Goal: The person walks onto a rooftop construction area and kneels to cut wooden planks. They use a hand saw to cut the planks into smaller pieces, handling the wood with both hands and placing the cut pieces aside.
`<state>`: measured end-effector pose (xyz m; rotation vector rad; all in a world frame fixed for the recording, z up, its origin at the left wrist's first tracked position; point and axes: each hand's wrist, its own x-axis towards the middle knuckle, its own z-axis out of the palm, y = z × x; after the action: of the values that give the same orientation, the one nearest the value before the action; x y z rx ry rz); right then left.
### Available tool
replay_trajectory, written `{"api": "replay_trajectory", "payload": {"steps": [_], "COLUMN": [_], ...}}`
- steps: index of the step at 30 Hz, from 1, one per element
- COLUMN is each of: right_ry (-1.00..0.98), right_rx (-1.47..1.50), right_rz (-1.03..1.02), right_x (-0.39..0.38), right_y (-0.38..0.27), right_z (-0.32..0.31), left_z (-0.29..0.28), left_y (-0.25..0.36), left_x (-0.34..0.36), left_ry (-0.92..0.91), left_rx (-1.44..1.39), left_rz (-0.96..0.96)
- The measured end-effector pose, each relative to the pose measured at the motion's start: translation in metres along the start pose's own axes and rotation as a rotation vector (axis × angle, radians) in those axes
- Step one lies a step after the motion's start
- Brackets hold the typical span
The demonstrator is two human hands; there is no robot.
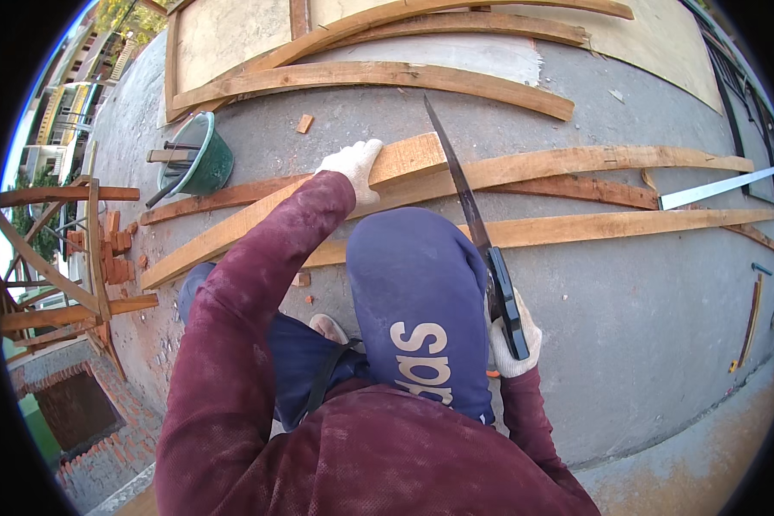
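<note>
My left hand (351, 169), in a white work glove, is closed over a short, thick wooden block (408, 159). The block rests on a long pale timber (559, 165) lying across in front of me. In my right hand (518, 340), also gloved, is the black handle of a handsaw (471, 206). Its dark blade points away from me, close beside the block's right end. Whether the teeth touch the wood cannot be made out. My raised knee in blue trousers (417, 267) is between my two arms, near the timber.
A green bucket (215, 159) with tools stands at left. Other timbers (387, 76) lie beyond, by pale boards (232, 39). A metal strip (722, 187) is at right. Left are bricks (116, 249), a wooden frame (95, 249) and a brick-edged opening (77, 413).
</note>
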<state>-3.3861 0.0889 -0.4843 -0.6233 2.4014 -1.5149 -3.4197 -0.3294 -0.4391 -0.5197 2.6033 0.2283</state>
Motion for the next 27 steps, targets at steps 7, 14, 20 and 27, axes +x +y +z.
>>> {"api": "replay_trajectory", "payload": {"steps": [7, 14, 20, 27], "right_ry": [-0.032, 0.058, 0.112, 0.171], "right_rx": [-0.060, 1.014, 0.356, 0.309], "right_rz": [0.249, 0.468, -0.004, 0.168], "right_x": [-0.006, -0.009, 0.003, 0.014], "right_y": [0.013, 0.009, -0.022, -0.026], "right_z": [-0.009, -0.030, -0.094, -0.098], "left_z": [-0.150, -0.191, -0.132, -0.078], "left_y": [-0.051, 0.029, 0.111, 0.016], "left_x": [0.001, 0.042, 0.061, 0.071], "left_ry": [0.208, 0.219, 0.398, 0.466], "left_rx": [-0.001, -0.081, -0.125, -0.283], "left_rz": [-0.067, 0.241, 0.658, 0.505]}}
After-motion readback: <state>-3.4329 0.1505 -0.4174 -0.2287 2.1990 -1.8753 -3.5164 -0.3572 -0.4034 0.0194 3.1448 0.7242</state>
